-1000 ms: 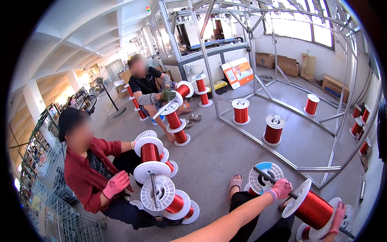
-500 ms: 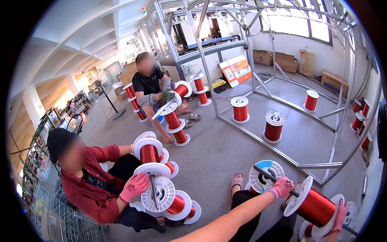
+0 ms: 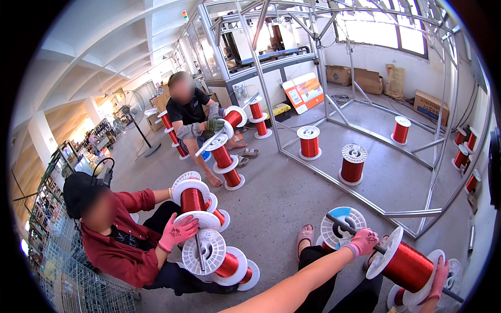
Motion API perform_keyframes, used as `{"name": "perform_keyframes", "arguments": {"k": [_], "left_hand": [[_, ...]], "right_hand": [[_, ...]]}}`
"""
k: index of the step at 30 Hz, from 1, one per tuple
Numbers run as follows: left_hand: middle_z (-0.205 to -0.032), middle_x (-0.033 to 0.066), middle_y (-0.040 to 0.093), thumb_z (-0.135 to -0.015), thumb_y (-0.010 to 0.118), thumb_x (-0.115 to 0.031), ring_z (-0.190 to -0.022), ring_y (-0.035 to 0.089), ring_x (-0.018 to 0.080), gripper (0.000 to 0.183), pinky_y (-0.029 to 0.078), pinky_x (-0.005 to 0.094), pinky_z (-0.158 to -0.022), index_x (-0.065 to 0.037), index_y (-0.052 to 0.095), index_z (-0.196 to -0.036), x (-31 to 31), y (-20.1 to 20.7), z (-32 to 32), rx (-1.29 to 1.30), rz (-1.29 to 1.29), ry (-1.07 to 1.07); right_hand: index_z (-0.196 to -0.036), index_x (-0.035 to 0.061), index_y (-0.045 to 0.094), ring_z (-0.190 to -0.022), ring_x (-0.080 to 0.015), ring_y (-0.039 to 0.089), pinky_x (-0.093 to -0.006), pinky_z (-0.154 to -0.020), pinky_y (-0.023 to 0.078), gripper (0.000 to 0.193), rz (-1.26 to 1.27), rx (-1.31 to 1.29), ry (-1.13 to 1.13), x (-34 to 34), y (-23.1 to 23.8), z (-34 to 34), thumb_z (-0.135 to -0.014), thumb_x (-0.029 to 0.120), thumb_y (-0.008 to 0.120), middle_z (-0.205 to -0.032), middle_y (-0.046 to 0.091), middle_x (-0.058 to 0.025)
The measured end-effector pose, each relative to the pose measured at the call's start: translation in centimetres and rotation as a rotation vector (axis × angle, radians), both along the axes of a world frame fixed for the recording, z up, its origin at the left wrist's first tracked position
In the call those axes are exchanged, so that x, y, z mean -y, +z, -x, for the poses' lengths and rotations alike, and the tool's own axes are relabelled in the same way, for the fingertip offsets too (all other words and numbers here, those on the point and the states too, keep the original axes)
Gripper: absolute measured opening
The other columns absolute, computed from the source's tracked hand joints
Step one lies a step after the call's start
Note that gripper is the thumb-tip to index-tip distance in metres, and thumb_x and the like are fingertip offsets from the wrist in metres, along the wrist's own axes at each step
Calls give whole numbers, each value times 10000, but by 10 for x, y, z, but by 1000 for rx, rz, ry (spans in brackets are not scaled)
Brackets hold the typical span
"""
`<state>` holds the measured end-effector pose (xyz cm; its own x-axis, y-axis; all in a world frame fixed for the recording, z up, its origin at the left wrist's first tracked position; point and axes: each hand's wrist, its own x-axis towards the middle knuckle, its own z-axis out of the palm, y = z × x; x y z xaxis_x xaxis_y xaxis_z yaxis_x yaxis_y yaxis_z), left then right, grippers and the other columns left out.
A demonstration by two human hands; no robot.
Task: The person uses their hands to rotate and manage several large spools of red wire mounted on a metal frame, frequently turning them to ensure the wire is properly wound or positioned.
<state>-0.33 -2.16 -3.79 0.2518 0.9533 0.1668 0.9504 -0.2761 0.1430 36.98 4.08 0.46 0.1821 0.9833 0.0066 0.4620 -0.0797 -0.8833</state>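
My left hand (image 3: pixel 364 241), in a pink glove, is closed around a dark metal rod (image 3: pixel 342 225). That rod passes through a large spool of red wire (image 3: pixel 408 266) with white flanges, which lies on its side at the lower right. My right hand (image 3: pixel 440 277), also pink-gloved, grips the spool's right flange, its fingers over the rim. Beyond that hand the rod's other end sticks out. Under the rod's left end stands another spool (image 3: pixel 334 219) with a white flange and a blue patch. More white flanges show beneath the held spool, partly hidden by it.
At left a co-worker in a red shirt (image 3: pixel 128 221) holds a wire spool (image 3: pixel 192 200) on a rod. Behind, another co-worker (image 3: pixel 190 112) handles a spool. A metal tube frame (image 3: pixel 412 214) and standing spools (image 3: pixel 353 164) lie ahead. Wire baskets (image 3: pixel 68 266) stand at far left.
My hands, the rod and the spool keep nearly the same place. The red-shirted co-worker's head has shifted slightly and that person's near gloved hand has moved up a little on the flange.
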Motion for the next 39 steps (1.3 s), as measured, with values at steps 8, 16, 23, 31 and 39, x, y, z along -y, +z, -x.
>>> {"name": "perform_keyframes", "arguments": {"k": [8,16,23,31,39], "left_hand": [[-835,44,627,-727,635,-283,-825,610,243,141,473,359,-740,-165,680,-789,-1,-2,0,-13,8,15],[-837,44,626,-731,637,-295,-833,609,249,152,471,359,-742,-159,676,-786,-1,-4,0,-26,-2,18],[-850,57,635,-742,619,-286,-835,615,252,165,476,359,-743,-141,679,-790,-1,-2,-1,-8,3,6],[-835,48,628,-739,619,-284,-834,614,246,145,475,360,-744,-154,674,-775,0,-1,0,-25,1,21],[-836,49,629,-734,620,-272,-832,614,248,134,477,353,-733,-152,672,-764,1,0,-1,1,-9,14]], "right_hand": [[-1125,-47,550,-917,-243,576,-354,-832,436,407,3,-47,2,3,4,5,-931,306,490,-1031,621,-156],[-1147,-51,538,-925,-238,576,-350,-834,437,424,11,-88,25,7,6,7,-931,311,492,-1049,617,-153],[-1154,-50,539,-946,-256,578,-359,-849,432,446,8,-41,3,3,0,0,-925,330,498,-1068,612,-165],[-1155,-52,535,-952,-257,577,-360,-847,432,454,14,-49,15,4,2,1,-924,337,495,-1070,610,-166],[-1125,-47,541,-907,-225,572,-348,-822,439,416,4,-173,30,4,-2,1,-932,317,488,-1023,612,-141]]}}
